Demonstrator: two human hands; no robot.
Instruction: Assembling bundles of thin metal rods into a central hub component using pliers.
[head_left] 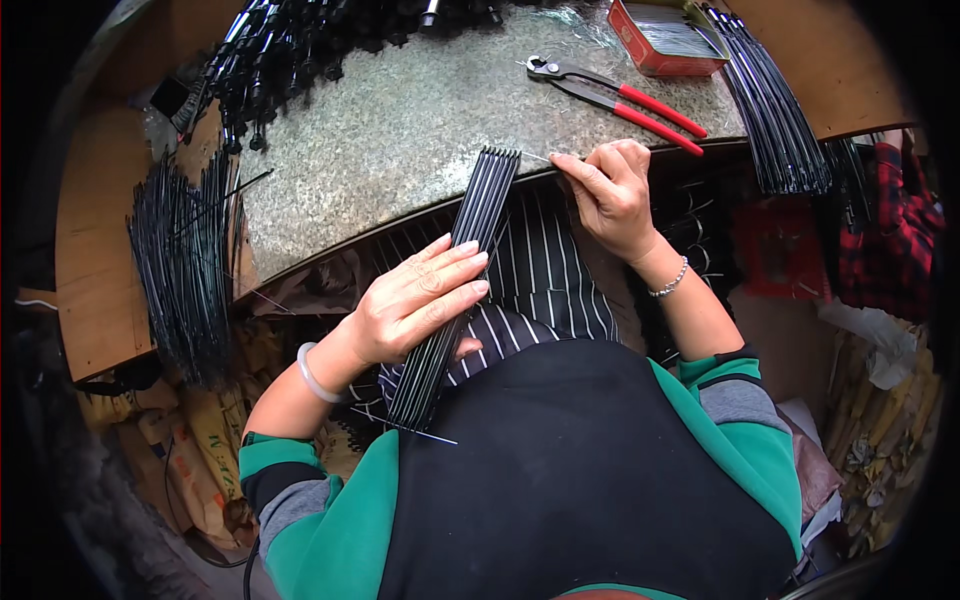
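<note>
A flat row of several slim black rods (pixel 482 205) slants from the table edge down toward my lap. My left hand (pixel 412 305) is closed around its middle, fingers laid across the top and the thumb tip showing beneath. Beside the row's upper end, my right hand (pixel 612 200) pinches a thin, pale wire (pixel 534 156) between thumb and forefinger. That wire reaches to the rod tips; whether it passes through them is too small to tell. Another thin wire (pixel 437 438) crosses the row's lower end and sticks out past it.
On the stone-topped table (pixel 370 140) lie red-handled pliers (pixel 655 108) and a red box (pixel 695 67) of thin wires. Black rod bundles (pixel 185 260) hang at the left, more (pixel 765 110) at the right. Black parts (pixel 290 60) pile up behind. A person's plaid sleeve (pixel 890 235) shows far right.
</note>
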